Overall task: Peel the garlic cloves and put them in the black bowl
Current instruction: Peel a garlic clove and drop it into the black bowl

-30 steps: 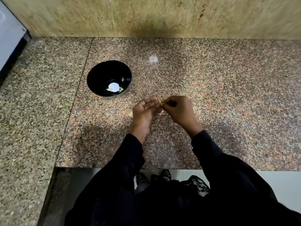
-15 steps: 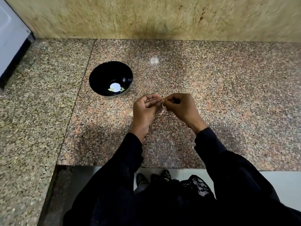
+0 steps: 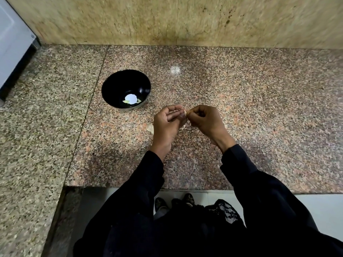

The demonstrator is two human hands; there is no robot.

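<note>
Hardly shifted: left hand (image 3: 167, 125) and right hand (image 3: 203, 120) still pinch one garlic clove (image 3: 185, 114) (mostly hidden) together.

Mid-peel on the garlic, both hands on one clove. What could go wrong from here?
1. The clove is pinched only at the fingertips of the left hand and right hand, above the granite counter; it could slip and drop.
2. The black bowl sits off to the left, apart from the hands, so the carry could miss it.
3. Loose skins and a clove on the counter lie by the hands and may get brushed away.
</note>
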